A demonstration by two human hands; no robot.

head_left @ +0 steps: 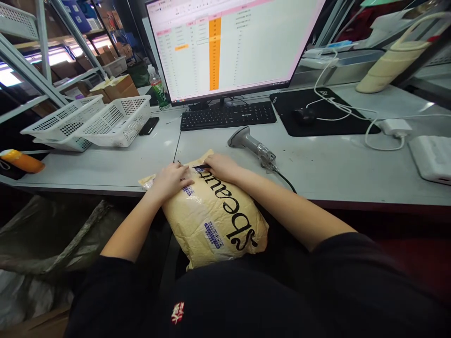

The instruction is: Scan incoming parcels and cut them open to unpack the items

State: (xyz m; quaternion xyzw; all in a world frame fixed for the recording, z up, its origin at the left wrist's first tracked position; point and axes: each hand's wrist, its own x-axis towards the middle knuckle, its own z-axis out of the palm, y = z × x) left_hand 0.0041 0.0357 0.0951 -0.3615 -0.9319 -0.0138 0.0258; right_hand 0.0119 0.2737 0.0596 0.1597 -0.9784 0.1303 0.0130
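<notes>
A plump, pale yellow mailing bag (197,211) with large black lettering and small purple-and-white labels leans over the desk's front edge, close against my body. My left hand (171,180) grips its upper left part, thumb stretched across the shiny plastic and fingers bent over the top. Curled over the bag's upper right part is my right hand (221,167), fingertips mostly hidden. A thin dark strip shows between the hands, beside my right fingers; I cannot tell whether it is print or a separate object. A grey barcode scanner (252,144) lies just beyond my right forearm.
Behind the bag stand a black keyboard (229,116) and a monitor (225,51) showing a spreadsheet. White perforated baskets (116,122), a phone (149,126) and a bottle (157,89) are at left. A mouse (303,116), cables and a white adapter (396,126) lie at right.
</notes>
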